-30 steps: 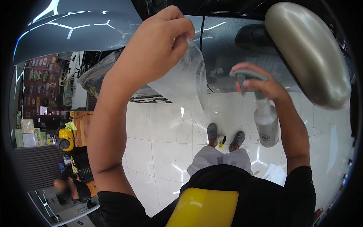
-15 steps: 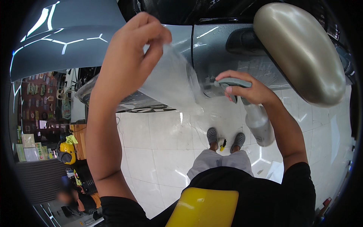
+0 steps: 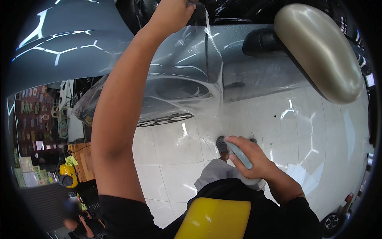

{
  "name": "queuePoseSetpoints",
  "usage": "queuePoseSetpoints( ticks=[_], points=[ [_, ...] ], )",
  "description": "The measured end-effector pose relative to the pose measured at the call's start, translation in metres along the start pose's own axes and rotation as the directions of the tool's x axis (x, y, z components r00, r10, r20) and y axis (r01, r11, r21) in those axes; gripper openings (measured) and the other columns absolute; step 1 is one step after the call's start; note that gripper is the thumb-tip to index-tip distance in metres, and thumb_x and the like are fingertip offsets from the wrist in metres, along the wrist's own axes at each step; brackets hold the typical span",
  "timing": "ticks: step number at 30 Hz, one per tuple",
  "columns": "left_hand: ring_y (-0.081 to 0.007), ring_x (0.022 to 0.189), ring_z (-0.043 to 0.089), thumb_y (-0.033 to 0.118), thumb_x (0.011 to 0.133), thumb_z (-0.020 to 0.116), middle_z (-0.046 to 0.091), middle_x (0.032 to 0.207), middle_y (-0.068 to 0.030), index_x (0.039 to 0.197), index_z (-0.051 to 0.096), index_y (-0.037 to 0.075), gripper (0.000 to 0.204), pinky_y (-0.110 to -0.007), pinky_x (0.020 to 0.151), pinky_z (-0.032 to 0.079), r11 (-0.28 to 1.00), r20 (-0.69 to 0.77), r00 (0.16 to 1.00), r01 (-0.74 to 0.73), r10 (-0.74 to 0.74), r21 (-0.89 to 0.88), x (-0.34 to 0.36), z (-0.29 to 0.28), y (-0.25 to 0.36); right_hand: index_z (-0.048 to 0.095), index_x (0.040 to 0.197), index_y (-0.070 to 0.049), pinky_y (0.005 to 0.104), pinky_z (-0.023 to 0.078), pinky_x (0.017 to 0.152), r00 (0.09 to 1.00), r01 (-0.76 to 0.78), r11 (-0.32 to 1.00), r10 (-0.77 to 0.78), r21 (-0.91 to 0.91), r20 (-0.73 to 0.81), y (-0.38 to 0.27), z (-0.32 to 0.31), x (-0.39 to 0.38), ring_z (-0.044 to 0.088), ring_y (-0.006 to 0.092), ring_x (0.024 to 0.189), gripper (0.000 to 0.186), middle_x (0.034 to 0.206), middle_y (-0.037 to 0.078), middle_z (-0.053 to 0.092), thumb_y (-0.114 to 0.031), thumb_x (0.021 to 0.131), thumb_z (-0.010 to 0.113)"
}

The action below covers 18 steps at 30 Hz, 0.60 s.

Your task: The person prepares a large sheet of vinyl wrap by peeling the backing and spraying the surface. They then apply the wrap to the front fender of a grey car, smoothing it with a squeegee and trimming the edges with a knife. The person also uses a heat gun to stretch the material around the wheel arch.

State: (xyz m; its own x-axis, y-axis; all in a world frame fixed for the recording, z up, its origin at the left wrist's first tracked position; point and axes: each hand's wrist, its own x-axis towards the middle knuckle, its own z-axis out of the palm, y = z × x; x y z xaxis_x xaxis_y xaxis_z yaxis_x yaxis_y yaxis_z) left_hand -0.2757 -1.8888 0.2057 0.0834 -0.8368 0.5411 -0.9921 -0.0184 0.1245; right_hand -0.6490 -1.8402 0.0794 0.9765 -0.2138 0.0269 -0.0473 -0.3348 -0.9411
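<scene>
My left hand [image 3: 172, 15] reaches up to the far side of a car's grey-blue front panel, fingers pinched on the edge of a clear plastic film [image 3: 217, 73]. The film hangs over the panel [image 3: 173, 47] in folds and wrinkles, stretched around a rounded hollow lower down. Held close to my body, a spray bottle [image 3: 239, 154] with a grey-green trigger head is in my right hand [image 3: 254, 160]. Most of its pale body is hidden behind that hand. Water drops dot the door [image 3: 254, 63] beside the film.
A gold side mirror [image 3: 318, 51] juts out at the right. The raised grey-blue hood [image 3: 63, 44] is at the left. Pale floor tiles [image 3: 175, 143] lie below, with white sheets [image 3: 302, 177]. A person [image 3: 81, 223] is at the lower left, near a yellow-and-black object [image 3: 67, 175].
My left hand has moved up and away, drawing the film up over the panel. My right hand, with the spray bottle, has come down toward my body.
</scene>
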Motion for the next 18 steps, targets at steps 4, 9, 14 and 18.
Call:
queuePoseSetpoints(
  ticks=[4,9,14,18],
  points=[
    [-0.0239,0.095,0.063,0.005,0.085,0.061,0.063,0.105,-0.0118,0.11,0.063,0.004,0.025,-0.033,0.082,0.049,0.998,-0.312,0.95,0.001,-0.022,-0.065,-0.05,-0.008,0.014,0.046,0.128,-0.003,0.0404,0.046,0.083,0.991,0.05,0.996,-0.04,0.079,-0.129,-0.009,0.004,-0.005,0.058,0.0382,0.093,0.046,0.105,0.02,0.058,-0.005,0.084,0.058],
    [-0.0468,0.121,0.046,0.034,0.084,0.067,0.05,0.131,-0.0246,0.127,0.055,0.005,0.053,-0.056,0.102,0.035,0.949,-0.058,0.98,0.201,-0.193,0.242,-0.167,0.04,0.044,0.046,0.129,-0.004,0.0386,0.047,0.082,0.99,0.027,0.999,-0.033,-0.046,-0.134,-0.006,-0.003,-0.012,0.058,0.0367,0.092,0.047,0.107,0.02,0.057,-0.003,0.084,0.058],
    [-0.0548,0.132,0.026,0.053,0.089,0.055,0.03,0.147,-0.0282,0.142,0.039,0.007,0.072,-0.066,0.106,0.02,0.875,-0.078,0.954,0.296,-0.289,0.383,-0.139,0.075,0.044,0.046,0.129,-0.005,0.0388,0.048,0.082,0.982,0.084,0.996,-0.09,-0.043,-0.168,0.007,-0.004,-0.022,0.059,0.0366,0.092,0.046,0.109,0.019,0.057,-0.003,0.084,0.057],
    [-0.0545,0.133,0.027,0.053,0.089,0.055,0.034,0.145,-0.0282,0.14,0.043,0.006,0.071,-0.064,0.107,0.02,0.861,-0.134,0.942,0.336,-0.308,0.382,-0.138,0.075,0.044,0.047,0.127,-0.005,0.0395,0.048,0.08,0.988,0.065,0.989,-0.082,-0.13,-0.13,0.004,0.0,-0.028,0.059,0.0366,0.092,0.044,0.107,0.019,0.057,-0.003,0.084,0.057]
  ],
)
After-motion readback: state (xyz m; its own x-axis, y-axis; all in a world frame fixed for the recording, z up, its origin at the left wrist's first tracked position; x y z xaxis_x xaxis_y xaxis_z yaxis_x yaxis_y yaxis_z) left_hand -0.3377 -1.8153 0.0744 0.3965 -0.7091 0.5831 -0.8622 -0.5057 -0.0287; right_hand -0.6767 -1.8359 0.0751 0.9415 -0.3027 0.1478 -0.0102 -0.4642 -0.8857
